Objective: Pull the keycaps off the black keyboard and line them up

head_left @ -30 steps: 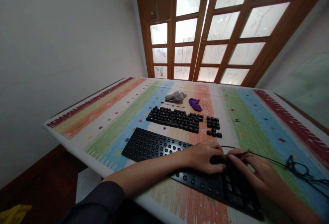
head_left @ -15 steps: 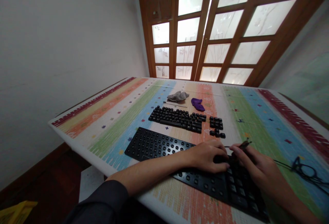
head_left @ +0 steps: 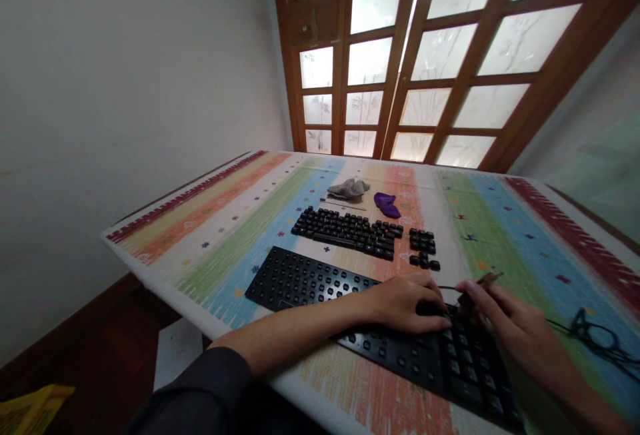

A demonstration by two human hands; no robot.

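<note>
A black keyboard (head_left: 310,278) lies slantwise near the table's front edge. Most of it is bare of keycaps, but caps sit on its number pad (head_left: 467,372). My left hand (head_left: 413,305) rests on the keyboard with curled fingers at its far edge and the thumb on top beside the number pad. Between the fingers of my right hand (head_left: 507,312) is a small dark tool (head_left: 487,280) with a forked end, held over the pad's far end. Its lower part is hidden. Beyond the keyboard, loose black keycaps (head_left: 345,232) are laid out in keyboard order.
Past the keycaps lie a thin rod (head_left: 343,204), a grey cloth (head_left: 349,188) and a purple cloth (head_left: 387,205). A black cable (head_left: 600,338) is bunched at the right. The striped tablecloth (head_left: 210,235) covers the table. A wall stands left, glazed doors behind.
My right hand and the tool have shifted slightly to the right. My left hand stays on the keyboard. The whole view has moved a little.
</note>
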